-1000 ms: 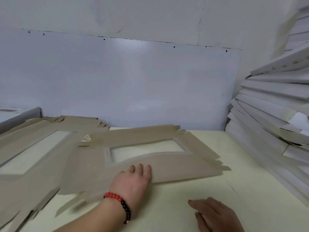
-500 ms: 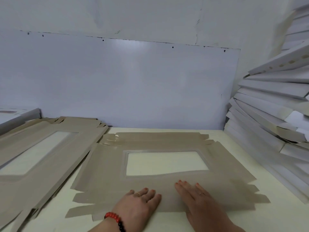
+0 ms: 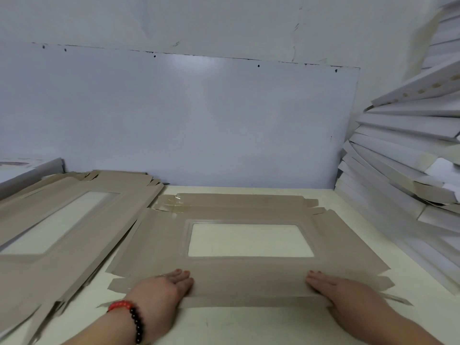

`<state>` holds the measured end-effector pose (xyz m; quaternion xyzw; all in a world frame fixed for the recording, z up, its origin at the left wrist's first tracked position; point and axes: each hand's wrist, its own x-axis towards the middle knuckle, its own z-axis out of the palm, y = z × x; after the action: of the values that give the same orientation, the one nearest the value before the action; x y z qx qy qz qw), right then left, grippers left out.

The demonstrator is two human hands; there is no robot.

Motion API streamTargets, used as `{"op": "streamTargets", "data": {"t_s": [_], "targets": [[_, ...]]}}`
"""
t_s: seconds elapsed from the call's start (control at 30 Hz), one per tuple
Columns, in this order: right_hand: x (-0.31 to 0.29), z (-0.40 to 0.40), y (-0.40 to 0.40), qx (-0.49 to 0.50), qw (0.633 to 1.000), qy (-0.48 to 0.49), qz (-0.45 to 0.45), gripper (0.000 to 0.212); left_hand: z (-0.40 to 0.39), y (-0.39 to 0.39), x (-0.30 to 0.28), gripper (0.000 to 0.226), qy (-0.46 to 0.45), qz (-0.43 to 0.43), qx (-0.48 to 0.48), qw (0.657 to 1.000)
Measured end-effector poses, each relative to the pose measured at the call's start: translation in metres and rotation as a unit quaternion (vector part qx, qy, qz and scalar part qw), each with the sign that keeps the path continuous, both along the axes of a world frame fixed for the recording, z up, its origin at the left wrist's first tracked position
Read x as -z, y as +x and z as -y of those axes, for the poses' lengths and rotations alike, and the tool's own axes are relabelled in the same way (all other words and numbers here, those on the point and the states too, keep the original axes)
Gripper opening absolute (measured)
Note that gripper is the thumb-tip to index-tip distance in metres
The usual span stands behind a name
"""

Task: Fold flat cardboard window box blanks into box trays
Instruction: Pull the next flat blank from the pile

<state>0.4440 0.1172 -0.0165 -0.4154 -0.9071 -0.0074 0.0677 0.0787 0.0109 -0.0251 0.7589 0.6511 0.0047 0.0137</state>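
A single flat brown cardboard blank with a clear rectangular window point(image 3: 249, 245) lies spread on the pale yellow desk point(image 3: 249, 327), squarely in front of the person; none of its panels is raised, so the folding proper has not begun and the step in hand looks like squaring the blank and bearing down on its near side. The left hand point(image 3: 161, 292) rests flat on the near-left part of the blank, fingers straight and together; the right hand point(image 3: 343, 295) lies the same way on the near-right part, its grip likewise slack and holding nothing. The near flap appears to run between the two hands, though its crease is hard to make out; the next move probably calls for lifting that long edge along its score. To the left sits a pile of further brown blanks point(image 3: 62, 232); to the right, a leaning stack of white folded boxes point(image 3: 403, 155).
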Motion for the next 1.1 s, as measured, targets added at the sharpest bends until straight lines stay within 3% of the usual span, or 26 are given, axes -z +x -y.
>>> {"op": "streamTargets", "data": {"t_s": [0.1,0.57,0.7,0.77,0.83,0.93,1.03,1.1], "targets": [[0.002,-0.011,0.018,0.017,0.998,-0.042,0.035,0.067,0.005,-0.014,0.003,0.064,0.006,0.006,-0.012,1.0],[0.001,-0.019,0.06,0.042,0.999,0.007,0.014,0.051,0.012,-0.042,0.0,0.057,-0.01,0.008,-0.019,1.0],[-0.016,-0.013,0.058,0.036,0.997,-0.061,0.005,0.064,0.014,-0.043,-0.003,0.058,-0.059,-0.022,-0.011,0.998],[-0.015,-0.012,0.07,0.01,0.995,-0.09,-0.036,0.078,0.011,-0.045,-0.018,0.074,-0.124,0.003,-0.017,0.992],[-0.034,-0.017,0.054,0.046,0.982,-0.179,0.027,0.096,-0.003,-0.039,-0.036,0.091,-0.19,0.012,-0.042,0.981],[-0.049,-0.024,-0.02,0.13,0.982,-0.128,0.045,0.071,-0.042,0.005,-0.048,0.066,-0.127,0.031,-0.08,0.988],[-0.024,-0.007,-0.114,0.019,0.991,0.02,-0.131,0.051,-0.072,0.07,-0.034,0.057,-0.063,0.011,-0.066,0.996],[-0.006,0.006,-0.148,-0.053,0.982,-0.007,-0.183,0.049,-0.079,0.091,-0.012,0.069,-0.086,-0.017,-0.039,0.995]]}}
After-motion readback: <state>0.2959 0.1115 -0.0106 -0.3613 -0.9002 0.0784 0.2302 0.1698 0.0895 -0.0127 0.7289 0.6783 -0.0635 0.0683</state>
